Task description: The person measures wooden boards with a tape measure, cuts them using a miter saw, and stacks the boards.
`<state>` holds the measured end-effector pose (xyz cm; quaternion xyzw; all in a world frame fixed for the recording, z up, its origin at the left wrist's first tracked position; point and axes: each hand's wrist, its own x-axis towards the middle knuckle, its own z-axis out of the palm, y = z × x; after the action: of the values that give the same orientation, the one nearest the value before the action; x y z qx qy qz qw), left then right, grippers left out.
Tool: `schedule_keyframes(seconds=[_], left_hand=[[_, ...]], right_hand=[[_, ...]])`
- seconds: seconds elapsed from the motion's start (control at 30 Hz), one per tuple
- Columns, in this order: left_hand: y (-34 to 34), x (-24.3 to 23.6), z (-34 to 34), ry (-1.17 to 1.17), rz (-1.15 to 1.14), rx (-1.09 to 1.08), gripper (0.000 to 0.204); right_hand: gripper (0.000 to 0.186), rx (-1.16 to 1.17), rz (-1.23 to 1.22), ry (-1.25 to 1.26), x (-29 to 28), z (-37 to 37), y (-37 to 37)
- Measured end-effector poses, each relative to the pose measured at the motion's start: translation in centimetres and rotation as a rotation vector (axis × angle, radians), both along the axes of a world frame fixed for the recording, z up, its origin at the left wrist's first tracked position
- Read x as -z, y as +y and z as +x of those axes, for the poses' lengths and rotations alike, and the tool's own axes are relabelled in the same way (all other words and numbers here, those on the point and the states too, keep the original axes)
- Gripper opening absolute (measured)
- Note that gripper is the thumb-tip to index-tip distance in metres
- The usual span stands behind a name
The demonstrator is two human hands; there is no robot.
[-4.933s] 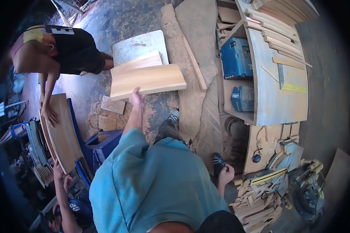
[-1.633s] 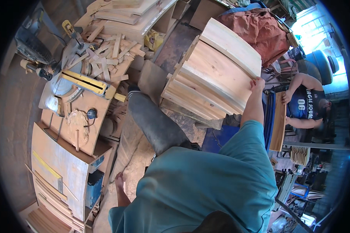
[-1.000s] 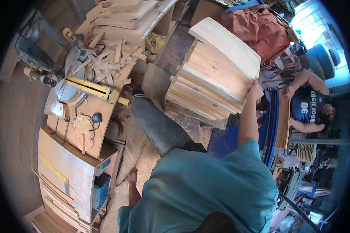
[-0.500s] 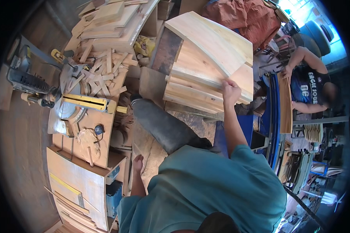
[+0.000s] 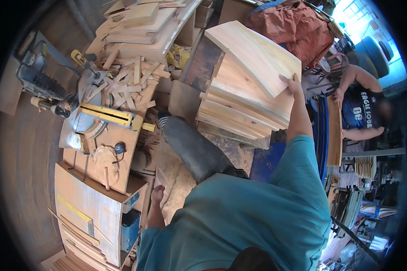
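Observation:
A stack of pale wooden boards (image 5: pixel 239 106) lies ahead of me, with its top board (image 5: pixel 255 54) set askew over the ones beneath. My right hand (image 5: pixel 295 86) grips the top board at its right end, the thumb lying on the upper face; the fingers under the edge are mostly hidden. Down by my left side, my left hand (image 5: pixel 158 195) hangs loosely beside the bench. It appears to hold nothing, its fingers slightly bent and partly turned from view.
At left stands a workbench with a mitre saw (image 5: pixel 106 113), wood offcuts (image 5: pixel 133 81) and sawdust. More boards (image 5: pixel 142 25) are piled beyond it. A reddish-brown tarp (image 5: pixel 294 31) lies past the stack. On the right, another person (image 5: pixel 362 104) holds a long wooden panel (image 5: pixel 333 131).
My right hand has moved from the near side of the stack to the top board's right end. The view has shifted slightly; my left hand still hangs low.

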<state>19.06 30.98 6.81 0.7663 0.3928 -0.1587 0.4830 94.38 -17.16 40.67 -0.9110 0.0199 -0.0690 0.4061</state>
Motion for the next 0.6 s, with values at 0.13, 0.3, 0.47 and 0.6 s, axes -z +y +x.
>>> schedule_keyframes(seconds=[0.13, 0.3, 0.47, 0.6], left_hand=[[-1.6, 1.9, -8.0, -0.102, -0.007, 0.008, 0.033], [-3.3, -0.5, -8.4, -0.030, 0.282, 0.108, 0.026], [-5.0, -10.2, 5.6, -0.458, 0.367, -0.566, 0.018], [-9.9, -20.9, 18.3, -0.811, 0.133, -0.383, 0.016]], right_hand=[[0.112, 0.022, -0.091, 0.121, -0.1, -2.9, -0.4], [0.103, 0.152, -0.210, 0.099, -2.4, -9.5, 1.0], [0.087, 0.338, -0.276, 0.016, -3.2, -21.8, 3.9], [0.065, 0.366, -0.233, -0.101, -3.4, -27.0, 6.5]])
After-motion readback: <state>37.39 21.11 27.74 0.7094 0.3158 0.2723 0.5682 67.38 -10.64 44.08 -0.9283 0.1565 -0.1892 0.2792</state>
